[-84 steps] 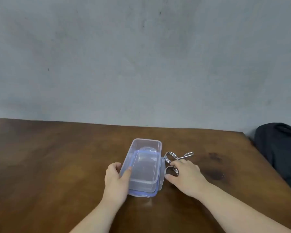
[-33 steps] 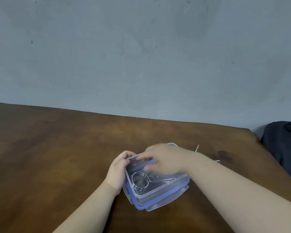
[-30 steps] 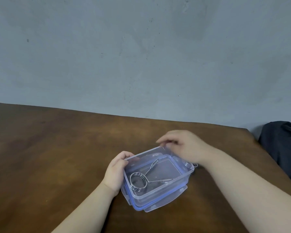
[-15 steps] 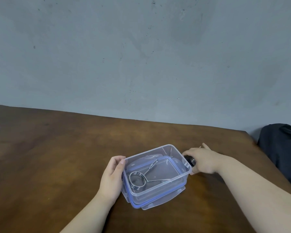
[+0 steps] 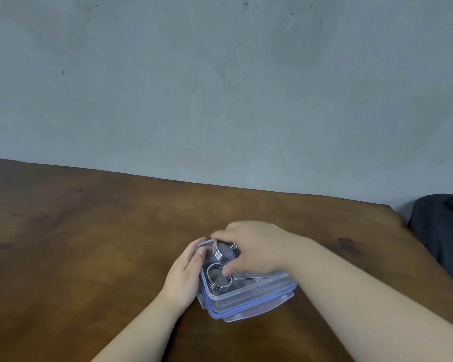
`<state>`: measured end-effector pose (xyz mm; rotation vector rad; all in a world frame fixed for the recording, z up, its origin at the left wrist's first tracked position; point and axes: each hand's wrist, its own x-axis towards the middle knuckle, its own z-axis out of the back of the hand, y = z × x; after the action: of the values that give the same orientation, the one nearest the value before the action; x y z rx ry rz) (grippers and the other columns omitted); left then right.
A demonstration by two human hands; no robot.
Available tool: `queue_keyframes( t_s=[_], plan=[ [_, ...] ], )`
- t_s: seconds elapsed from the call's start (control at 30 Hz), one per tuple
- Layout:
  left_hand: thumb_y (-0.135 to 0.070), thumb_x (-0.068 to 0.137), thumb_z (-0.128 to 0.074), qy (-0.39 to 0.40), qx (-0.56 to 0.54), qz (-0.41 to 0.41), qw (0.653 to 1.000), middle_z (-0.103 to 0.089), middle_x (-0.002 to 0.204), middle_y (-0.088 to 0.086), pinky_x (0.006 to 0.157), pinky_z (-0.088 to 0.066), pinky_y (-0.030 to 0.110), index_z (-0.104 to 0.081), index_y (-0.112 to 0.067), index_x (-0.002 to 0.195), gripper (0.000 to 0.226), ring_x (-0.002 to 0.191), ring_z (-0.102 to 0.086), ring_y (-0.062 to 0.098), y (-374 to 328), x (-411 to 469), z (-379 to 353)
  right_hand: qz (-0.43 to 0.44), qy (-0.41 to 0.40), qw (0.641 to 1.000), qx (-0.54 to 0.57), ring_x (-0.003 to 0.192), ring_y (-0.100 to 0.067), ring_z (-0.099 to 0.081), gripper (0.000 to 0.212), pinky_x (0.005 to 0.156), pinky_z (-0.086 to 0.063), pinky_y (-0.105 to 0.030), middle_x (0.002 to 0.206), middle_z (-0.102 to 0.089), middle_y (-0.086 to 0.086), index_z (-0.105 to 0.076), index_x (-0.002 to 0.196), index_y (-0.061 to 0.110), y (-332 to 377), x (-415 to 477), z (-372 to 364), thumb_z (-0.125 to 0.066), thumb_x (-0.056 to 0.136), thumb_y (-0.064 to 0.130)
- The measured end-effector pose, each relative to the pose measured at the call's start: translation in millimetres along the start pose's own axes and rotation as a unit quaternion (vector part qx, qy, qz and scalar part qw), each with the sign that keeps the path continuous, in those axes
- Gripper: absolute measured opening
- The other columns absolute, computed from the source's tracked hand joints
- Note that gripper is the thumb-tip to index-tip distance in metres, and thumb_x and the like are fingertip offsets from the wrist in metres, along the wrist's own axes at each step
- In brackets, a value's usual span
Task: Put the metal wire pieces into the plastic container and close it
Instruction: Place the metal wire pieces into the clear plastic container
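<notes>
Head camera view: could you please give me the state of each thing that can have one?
Plastic container: open, resting on its lid.
Lid: off, beneath the container.
First wire piece: lying inside the container.
Second wire piece: held above the container.
Left hand: steadying the container's side.
Right hand: gripping the second wire piece.

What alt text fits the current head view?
A right hand lowers a coiled metal wire piece into a clear plastic container already holding another wire coil; the left hand steadies it on a brown wooden table.
</notes>
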<state>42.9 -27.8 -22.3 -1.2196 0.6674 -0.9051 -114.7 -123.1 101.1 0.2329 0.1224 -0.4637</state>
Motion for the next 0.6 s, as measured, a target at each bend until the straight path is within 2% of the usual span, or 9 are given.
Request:
queue_keyframes(
  t_s=[0.07, 0.17, 0.27, 0.33, 0.4, 0.43, 0.5, 0.6],
  plan=[
    [-0.031, 0.107, -0.044, 0.001, 0.005, 0.001, 1.0, -0.075, 0.116, -0.015, 0.101, -0.048, 0.031, -0.062, -0.03, 0.132, 0.031, 0.109, -0.066, 0.001, 1, 0, 1, -0.012, 0.035, 0.999, -0.01, 0.093, -0.019, -0.059, 0.044, 0.076, -0.051, -0.04, 0.101, -0.061, 0.006, -0.06, 0.12, 0.033, -6, 8, -17, -0.075, 0.081, 0.05],
    [-0.028, 0.107, -0.043, 0.011, 0.003, -0.001, 1.0, -0.075, 0.117, -0.011, 0.101, -0.049, 0.031, -0.059, -0.028, 0.134, 0.032, 0.109, -0.067, 0.001, 2, 0, 1, -0.033, 0.058, 0.998, -0.02, 0.088, -0.021, -0.059, 0.039, 0.068, -0.047, -0.038, 0.093, -0.061, 0.006, -0.062, 0.111, 0.028, -18, 13, -34, -0.078, 0.08, 0.046],
    [-0.03, 0.107, -0.042, 0.018, 0.008, -0.006, 1.0, -0.075, 0.118, -0.011, 0.103, -0.049, 0.034, -0.057, -0.027, 0.136, 0.033, 0.112, -0.066, 0.003, 1, 0, 0, -0.052, 0.061, 0.996, 0.043, 0.101, -0.021, -0.063, 0.046, 0.082, -0.053, -0.04, 0.112, -0.067, 0.004, -0.061, 0.125, 0.028, -26, 11, -39, -0.077, 0.084, 0.04],
    [-0.031, 0.107, -0.042, 0.021, 0.012, -0.004, 1.0, -0.074, 0.119, -0.011, 0.105, -0.048, 0.036, -0.056, -0.027, 0.138, 0.035, 0.113, -0.066, 0.004, 2, 0, 0, -0.057, 0.054, 0.996, 0.042, 0.114, -0.021, -0.06, 0.052, 0.095, -0.052, -0.044, 0.128, -0.063, 0.003, -0.057, 0.135, 0.031, -29, 5, -37, -0.073, 0.088, 0.044],
    [-0.033, 0.107, -0.041, 0.025, 0.018, -0.001, 1.0, -0.074, 0.119, -0.012, 0.106, -0.048, 0.037, -0.055, -0.027, 0.14, 0.036, 0.115, -0.065, 0.004, 3, 1, 1, -0.064, 0.021, 0.996, 0.055, 0.124, -0.018, -0.055, 0.051, 0.103, -0.048, -0.042, 0.14, -0.056, 0.007, -0.055, 0.141, 0.034, -32, -5, -37, -0.064, 0.093, 0.05],
    [-0.034, 0.107, -0.042, 0.027, 0.018, 0.002, 0.999, -0.074, 0.12, -0.013, 0.107, -0.048, 0.038, -0.054, -0.027, 0.141, 0.037, 0.115, -0.065, 0.004, 3, 1, 2, -0.065, -0.001, 0.995, 0.074, 0.124, -0.015, -0.054, 0.048, 0.103, -0.047, -0.041, 0.139, -0.056, 0.009, -0.058, 0.138, 0.035, -33, -12, -37, -0.06, 0.094, 0.054],
    [-0.035, 0.107, -0.042, 0.026, 0.015, 0.002, 1.0, -0.074, 0.121, -0.013, 0.107, -0.047, 0.037, -0.053, -0.027, 0.143, 0.039, 0.116, -0.065, 0.003, 3, 1, 2, -0.053, -0.027, 0.993, 0.099, 0.112, -0.01, -0.057, 0.041, 0.097, -0.048, -0.037, 0.121, -0.063, 0.012, -0.07, 0.12, 0.033, -32, -29, -39, -0.058, 0.091, 0.061],
    [-0.044, 0.105, -0.039, 0.027, 0.003, 0.0, 1.0, -0.066, 0.137, -0.009, 0.112, -0.04, 0.032, -0.052, -0.028, 0.144, 0.044, 0.126, -0.058, 0.004, 0, -3, 1, -0.029, -0.014, 0.999, 0.023, 0.095, -0.011, -0.053, 0.037, 0.086, -0.046, -0.036, 0.095, -0.059, 0.011, -0.07, 0.095, 0.026, -29, -50, -50, -0.063, 0.086, 0.06]
  ],
)
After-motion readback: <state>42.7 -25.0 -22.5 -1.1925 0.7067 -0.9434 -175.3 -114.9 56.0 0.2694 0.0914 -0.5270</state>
